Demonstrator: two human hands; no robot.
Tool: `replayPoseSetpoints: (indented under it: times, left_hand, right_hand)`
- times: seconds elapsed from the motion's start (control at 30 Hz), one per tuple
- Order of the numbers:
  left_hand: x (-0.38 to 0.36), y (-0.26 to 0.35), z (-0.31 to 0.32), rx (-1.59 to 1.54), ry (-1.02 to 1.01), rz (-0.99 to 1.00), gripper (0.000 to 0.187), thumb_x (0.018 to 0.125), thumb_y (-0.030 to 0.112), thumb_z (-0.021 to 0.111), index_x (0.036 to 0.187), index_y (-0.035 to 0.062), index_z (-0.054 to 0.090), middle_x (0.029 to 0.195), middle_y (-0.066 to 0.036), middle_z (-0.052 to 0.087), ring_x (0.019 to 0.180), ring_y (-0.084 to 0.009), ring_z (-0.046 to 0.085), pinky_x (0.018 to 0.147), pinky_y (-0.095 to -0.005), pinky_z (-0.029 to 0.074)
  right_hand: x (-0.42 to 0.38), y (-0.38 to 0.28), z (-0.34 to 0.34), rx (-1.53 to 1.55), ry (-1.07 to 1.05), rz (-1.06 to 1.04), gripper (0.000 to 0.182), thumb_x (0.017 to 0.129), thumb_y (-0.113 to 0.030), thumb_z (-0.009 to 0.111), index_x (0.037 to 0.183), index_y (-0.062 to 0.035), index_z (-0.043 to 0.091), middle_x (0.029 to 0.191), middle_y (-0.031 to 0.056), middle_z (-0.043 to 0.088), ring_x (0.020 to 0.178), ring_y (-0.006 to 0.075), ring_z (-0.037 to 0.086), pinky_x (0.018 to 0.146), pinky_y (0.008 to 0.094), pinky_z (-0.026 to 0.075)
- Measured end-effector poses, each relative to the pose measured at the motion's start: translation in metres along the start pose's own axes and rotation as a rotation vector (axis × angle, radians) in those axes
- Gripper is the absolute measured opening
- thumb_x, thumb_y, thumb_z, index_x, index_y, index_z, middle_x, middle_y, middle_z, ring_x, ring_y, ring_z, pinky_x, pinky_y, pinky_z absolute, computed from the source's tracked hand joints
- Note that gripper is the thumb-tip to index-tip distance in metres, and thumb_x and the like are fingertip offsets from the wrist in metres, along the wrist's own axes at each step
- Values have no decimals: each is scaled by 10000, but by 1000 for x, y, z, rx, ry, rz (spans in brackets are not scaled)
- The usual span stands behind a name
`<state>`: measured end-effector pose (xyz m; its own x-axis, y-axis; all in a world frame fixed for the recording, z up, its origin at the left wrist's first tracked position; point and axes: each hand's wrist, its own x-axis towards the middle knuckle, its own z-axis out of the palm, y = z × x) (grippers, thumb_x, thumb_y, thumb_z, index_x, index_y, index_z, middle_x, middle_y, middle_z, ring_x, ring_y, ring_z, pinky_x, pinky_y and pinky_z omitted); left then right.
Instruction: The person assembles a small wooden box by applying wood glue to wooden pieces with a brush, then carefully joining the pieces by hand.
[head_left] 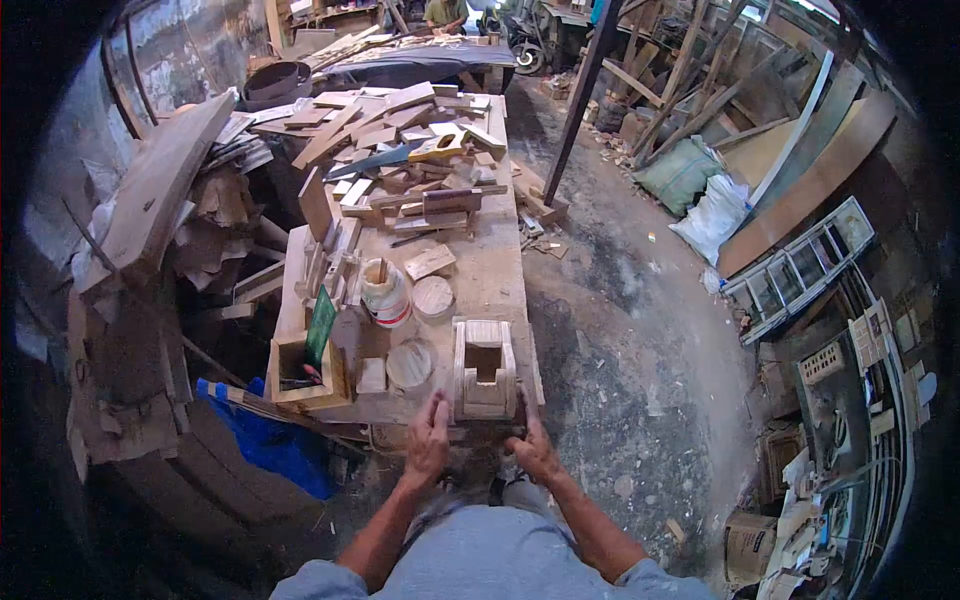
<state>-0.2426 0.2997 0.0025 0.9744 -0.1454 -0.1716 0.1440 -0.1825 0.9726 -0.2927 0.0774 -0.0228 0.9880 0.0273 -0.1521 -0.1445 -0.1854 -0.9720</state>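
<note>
A small wooden box-like piece [484, 402] with a rectangular opening stands at the near edge of the workbench [495, 290]. To its left is my left hand [428, 445], its fingers stretched forward, with a slim gap between the fingertips and the wood. My right hand [534, 450] is at the other side, fingers extended and tips right by the box's lower right side. Neither hand is wrapped round anything. Left of the box lie a round wooden disc or lid [410, 364] and a small wooden block [372, 375].
A glue-smeared tub [385, 295] holds a stick or brush. Another round lid [433, 296] lies beside it. An open wooden box [310, 372] sits at the left corner. Wood offcuts and a handsaw [385, 160] are piled farther back. A dark post [582, 105] rises right of the bench.
</note>
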Motion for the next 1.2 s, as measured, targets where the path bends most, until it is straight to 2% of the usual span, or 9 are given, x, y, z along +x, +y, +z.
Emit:
replayPoseSetpoints:
  times: [0.3,0.4,0.5,0.6,0.77,0.9,1.0,1.1,1.2]
  left_hand:
    - [11,8,13,103,-22,15,675,1104,438,453,1531,-81,397,1422,-239,597,1301,-299,569,1099,-363,421]
    - [22,-11,9,62,-94,42,653,1109,424,451,1539,-64,397,1419,-239,597,1295,-288,569,1092,-358,423]
    - [11,4,12,17,-73,-47,645,1113,432,439,1545,-45,400,1435,-234,587,1317,-285,554,1108,-360,412]
    - [12,-14,13,67,-40,-21,655,1116,436,429,1539,-63,399,1472,-220,559,1363,-287,520,1148,-362,379]
    - [3,-67,7,277,90,135,613,1118,433,436,1480,-61,474,1392,-149,589,1285,-237,538,1117,-342,394]
    - [-8,-34,29,-432,289,65,501,1116,348,476,1440,-29,541,1353,-131,625,1252,-209,572,1081,-350,431]
    - [-1,11,-1,134,234,-160,508,1101,324,499,1457,-38,513,1405,-183,618,1304,-275,578,1107,-381,436]
    - [18,62,8,135,332,-20,449,1065,280,566,1415,0,556,1325,-166,673,1211,-293,634,1055,-403,473]
    - [40,99,17,414,282,63,525,1008,340,658,1417,23,562,1380,-191,626,1264,-338,591,1076,-447,463]
  right_hand:
    - [1,17,2,-122,-99,-315,1040,831,-32,586,1670,-84,-27,1648,305,259,1540,397,258,1254,392,208]
    - [1,-13,13,-148,28,-51,1029,849,-45,579,1654,-33,-62,1656,318,224,1547,410,237,1259,392,192]
    - [-6,4,22,-75,50,-159,1007,854,-28,552,1649,-25,-67,1664,321,200,1568,400,174,1268,389,161]
    - [-23,-10,10,-94,3,-89,982,870,-17,523,1654,-58,-67,1655,315,241,1459,399,423,1211,422,321]
    - [-58,-32,-32,14,-184,209,724,919,-37,543,1594,-19,282,1437,236,583,976,251,732,884,375,567]
    - [-26,-35,-73,129,1,141,423,971,-106,585,1379,7,599,1066,146,737,802,185,712,860,382,572]
    - [38,-30,-109,6,-1,91,352,969,-81,615,1302,28,647,1134,144,737,868,186,715,826,320,570]
    - [102,-26,-125,-158,-46,-270,338,930,-67,611,1255,-7,681,1066,152,700,909,242,708,850,371,561]
    - [152,-30,-126,-182,-147,-268,344,876,-7,587,1205,-14,687,1094,184,660,1022,312,688,902,402,546]
